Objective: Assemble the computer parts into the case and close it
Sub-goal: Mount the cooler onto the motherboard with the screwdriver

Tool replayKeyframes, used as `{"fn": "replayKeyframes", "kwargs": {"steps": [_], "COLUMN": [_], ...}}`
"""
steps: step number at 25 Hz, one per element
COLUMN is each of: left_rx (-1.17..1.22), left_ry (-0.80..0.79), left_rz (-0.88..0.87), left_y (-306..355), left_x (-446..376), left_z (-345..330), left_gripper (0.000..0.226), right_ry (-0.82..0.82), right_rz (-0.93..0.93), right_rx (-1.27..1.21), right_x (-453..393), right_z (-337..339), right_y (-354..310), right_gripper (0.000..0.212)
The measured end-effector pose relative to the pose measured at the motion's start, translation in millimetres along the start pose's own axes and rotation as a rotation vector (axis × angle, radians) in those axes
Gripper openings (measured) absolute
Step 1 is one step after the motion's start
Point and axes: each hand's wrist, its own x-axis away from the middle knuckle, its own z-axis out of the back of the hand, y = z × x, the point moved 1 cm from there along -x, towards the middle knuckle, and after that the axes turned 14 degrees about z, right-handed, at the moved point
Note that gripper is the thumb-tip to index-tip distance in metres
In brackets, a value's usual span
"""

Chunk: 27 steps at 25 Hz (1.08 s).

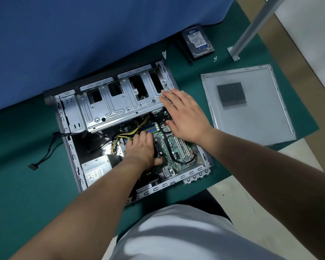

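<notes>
one open case [71, 147], one side panel [248, 107], one hard drive [198, 41]; left hand [141, 149] fingers curled, grip unclear; right hand [182, 115] flat on motherboard [176, 147].

We see a green mat [26, 184] covering the work surface, and a blue cloth [83, 44] draped along its far edge. At the mat's far right corner stands a grey metal post [251, 29] on a bolted foot, beside pale floor [308, 53].

Your open case [109, 117] lies on the mat [26, 184]. Right of the case lies the side panel [251, 117]. Behind the case's right end lies the hard drive [198, 42].
</notes>
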Motion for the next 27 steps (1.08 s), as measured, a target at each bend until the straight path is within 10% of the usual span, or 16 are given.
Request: {"fn": "replayKeyframes", "kwargs": {"steps": [17, 22, 27], "left_rx": [0.027, 0.075, -0.144], "left_ry": [0.011, 0.239, 0.287], "left_rz": [-0.005, -0.249, -0.335], "left_y": [-0.4, -31.7, -64.0], "left_x": [23.6, 52.7, 61.4], "left_z": [16.0, 35.4, 37.8], "left_gripper": [0.118, 0.084, 0.064], "right_ry": [-0.03, 0.367, -0.294], "right_rz": [-0.009, -0.51, -0.739], "right_rx": [-0.348, -0.952, -0.842], "right_x": [0.5, 31.7, 64.0], "right_z": [6.3, 5.1, -38.2], "right_y": [6.3, 48.0, 71.1], "right_gripper": [0.075, 0.039, 0.047]}}
